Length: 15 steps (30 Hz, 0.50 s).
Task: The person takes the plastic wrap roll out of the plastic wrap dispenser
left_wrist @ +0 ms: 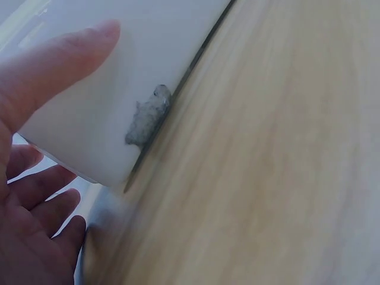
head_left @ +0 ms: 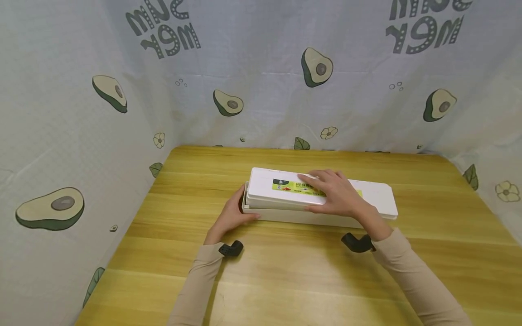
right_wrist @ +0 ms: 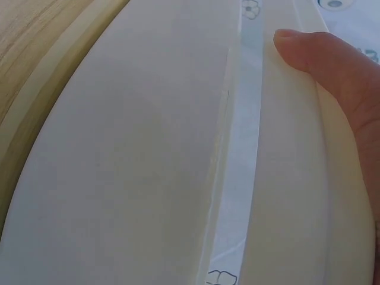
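Note:
A long white cling film box (head_left: 293,218) lies on the wooden table, its lid (head_left: 261,188) bearing a yellow-green label. My right hand (head_left: 342,195) grips the lid across its width, thumb on the front side and fingers over the top. Between lid and base there is a gap, seen in the right wrist view beside the thumb (right_wrist: 323,52). The lid sits askew, its right end reaching past the base. At the box's left end my left hand (head_left: 230,215) holds the base, thumb (left_wrist: 71,56) along the front wall, other fingers round the end.
The wooden table (head_left: 285,280) stretches around the box. Behind and beside it hangs a pale curtain (head_left: 261,36) printed with avocados. Low on the box's front wall, a grey patch (left_wrist: 147,119) shows in the left wrist view. Black wrist mounts (head_left: 231,249) sit on both sleeves.

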Each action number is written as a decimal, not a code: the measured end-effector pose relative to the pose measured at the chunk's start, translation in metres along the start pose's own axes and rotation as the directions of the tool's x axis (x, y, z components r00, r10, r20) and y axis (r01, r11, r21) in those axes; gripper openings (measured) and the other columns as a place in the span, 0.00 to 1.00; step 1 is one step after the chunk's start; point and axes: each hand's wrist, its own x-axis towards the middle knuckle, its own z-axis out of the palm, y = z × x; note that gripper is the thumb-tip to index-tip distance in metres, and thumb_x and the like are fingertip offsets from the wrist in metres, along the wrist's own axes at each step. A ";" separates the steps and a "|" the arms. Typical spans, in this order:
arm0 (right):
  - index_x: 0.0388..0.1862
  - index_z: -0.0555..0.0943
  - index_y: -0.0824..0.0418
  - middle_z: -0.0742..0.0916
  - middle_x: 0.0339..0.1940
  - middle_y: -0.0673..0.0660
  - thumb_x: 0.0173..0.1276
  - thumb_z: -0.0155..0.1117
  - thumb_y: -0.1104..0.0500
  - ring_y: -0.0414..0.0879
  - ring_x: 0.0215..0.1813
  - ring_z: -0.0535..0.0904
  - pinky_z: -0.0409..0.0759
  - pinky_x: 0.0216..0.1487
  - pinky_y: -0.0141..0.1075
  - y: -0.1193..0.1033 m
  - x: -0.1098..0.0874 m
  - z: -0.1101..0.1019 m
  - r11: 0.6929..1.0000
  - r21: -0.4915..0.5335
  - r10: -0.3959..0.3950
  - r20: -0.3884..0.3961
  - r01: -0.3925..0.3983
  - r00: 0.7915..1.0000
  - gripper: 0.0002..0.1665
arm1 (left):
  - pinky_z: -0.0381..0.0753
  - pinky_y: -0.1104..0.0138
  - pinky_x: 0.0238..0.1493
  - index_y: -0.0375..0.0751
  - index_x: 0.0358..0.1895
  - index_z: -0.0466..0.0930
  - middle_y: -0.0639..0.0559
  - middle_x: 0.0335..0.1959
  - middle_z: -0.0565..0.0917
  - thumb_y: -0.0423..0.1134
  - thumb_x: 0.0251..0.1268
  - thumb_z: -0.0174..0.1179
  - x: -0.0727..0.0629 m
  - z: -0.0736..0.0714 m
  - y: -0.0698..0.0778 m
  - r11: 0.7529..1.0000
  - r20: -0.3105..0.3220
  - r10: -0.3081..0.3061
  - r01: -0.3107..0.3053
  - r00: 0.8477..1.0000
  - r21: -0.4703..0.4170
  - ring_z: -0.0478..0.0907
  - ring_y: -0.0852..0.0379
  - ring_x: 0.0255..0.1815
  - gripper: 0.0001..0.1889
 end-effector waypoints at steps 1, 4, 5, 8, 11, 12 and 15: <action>0.68 0.68 0.49 0.78 0.59 0.61 0.46 0.71 0.36 0.57 0.59 0.73 0.68 0.53 0.53 0.000 -0.001 0.000 1.000 -0.001 0.004 0.003 -0.004 1.000 0.50 | 0.64 0.54 0.69 0.51 0.75 0.48 0.48 0.69 0.66 0.40 0.44 0.75 0.000 0.000 0.000 1.000 0.000 -0.002 0.002 1.000 0.004 0.65 0.49 0.69 0.54; 0.68 0.67 0.49 0.78 0.60 0.61 0.46 0.71 0.36 0.58 0.59 0.73 0.68 0.53 0.54 0.002 -0.004 0.001 1.000 -0.003 0.016 0.011 -0.016 1.000 0.50 | 0.64 0.54 0.69 0.50 0.75 0.48 0.47 0.69 0.66 0.40 0.44 0.75 -0.001 0.001 -0.001 1.000 -0.004 -0.014 0.014 1.000 0.011 0.65 0.48 0.68 0.55; 0.68 0.67 0.49 0.78 0.60 0.61 0.46 0.71 0.36 0.58 0.59 0.73 0.68 0.53 0.54 0.002 -0.005 0.001 1.000 -0.006 0.019 0.012 -0.019 1.000 0.50 | 0.64 0.54 0.69 0.50 0.75 0.47 0.47 0.69 0.65 0.41 0.44 0.74 -0.001 0.001 -0.001 1.000 -0.005 -0.016 0.016 1.000 0.013 0.65 0.48 0.68 0.55; 0.69 0.67 0.48 0.78 0.60 0.61 0.46 0.71 0.36 0.58 0.60 0.72 0.68 0.54 0.54 0.004 -0.008 0.000 0.999 -0.011 0.032 0.012 -0.032 0.999 0.51 | 0.63 0.54 0.69 0.50 0.75 0.48 0.47 0.69 0.66 0.42 0.43 0.75 0.000 0.002 -0.006 1.000 -0.011 -0.008 0.009 1.000 0.021 0.65 0.49 0.68 0.55; 0.69 0.67 0.48 0.78 0.60 0.61 0.45 0.72 0.36 0.58 0.60 0.72 0.68 0.54 0.55 0.006 -0.011 -0.002 0.999 -0.014 0.041 0.005 -0.041 0.999 0.51 | 0.62 0.53 0.70 0.49 0.75 0.48 0.46 0.69 0.66 0.42 0.43 0.75 0.000 0.002 -0.005 1.000 -0.010 -0.006 0.007 1.000 0.029 0.64 0.48 0.69 0.55; 0.69 0.67 0.48 0.78 0.60 0.61 0.45 0.72 0.36 0.58 0.60 0.72 0.68 0.54 0.55 0.006 -0.012 -0.002 0.999 -0.014 0.045 0.002 -0.044 0.999 0.50 | 0.62 0.53 0.70 0.49 0.75 0.48 0.45 0.69 0.66 0.42 0.42 0.75 0.000 0.001 -0.005 0.999 -0.012 -0.006 0.006 1.000 0.032 0.64 0.47 0.69 0.56; 0.68 0.67 0.48 0.78 0.59 0.61 0.45 0.72 0.37 0.59 0.59 0.73 0.68 0.53 0.55 0.009 -0.016 -0.003 0.999 -0.021 0.049 -0.006 -0.049 0.999 0.50 | 0.62 0.53 0.70 0.48 0.75 0.48 0.45 0.68 0.66 0.42 0.42 0.75 0.000 0.002 -0.004 0.999 -0.014 -0.005 0.006 1.000 0.035 0.65 0.47 0.68 0.56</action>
